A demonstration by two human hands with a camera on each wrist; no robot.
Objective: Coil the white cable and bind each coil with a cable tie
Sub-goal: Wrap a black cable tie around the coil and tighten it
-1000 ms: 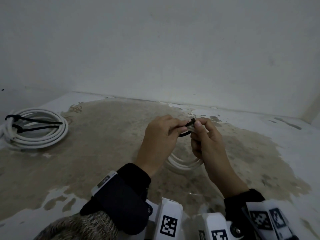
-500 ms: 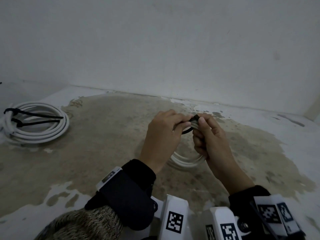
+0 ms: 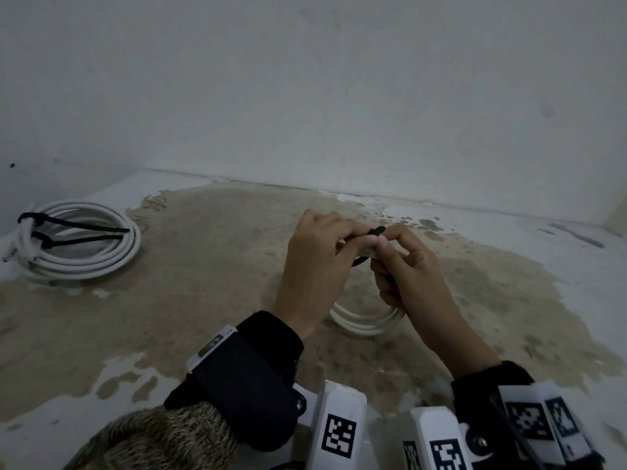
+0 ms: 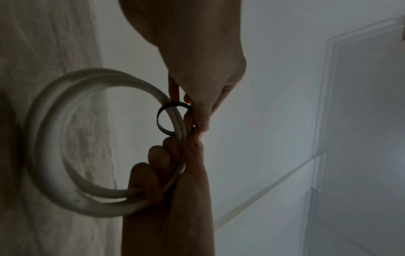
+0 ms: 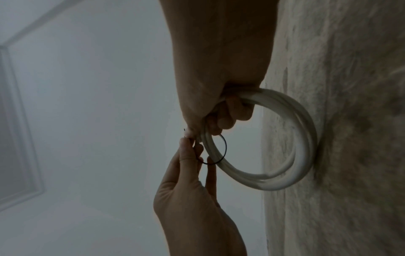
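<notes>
White cable coil hangs gripped in the right hand, while the left hand pinches the black tie looped around it.

white cable coil, black cable tie; mottled beige floor

Between the hands, the smooth white plastic-sheathed cable coil wears a thin matt black plastic tie; beneath, the rough, stained tan concrete floor shows peeling white paint.

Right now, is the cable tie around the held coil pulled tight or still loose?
Loose: the cable tie forms an open loop standing off the held coil.
</notes>
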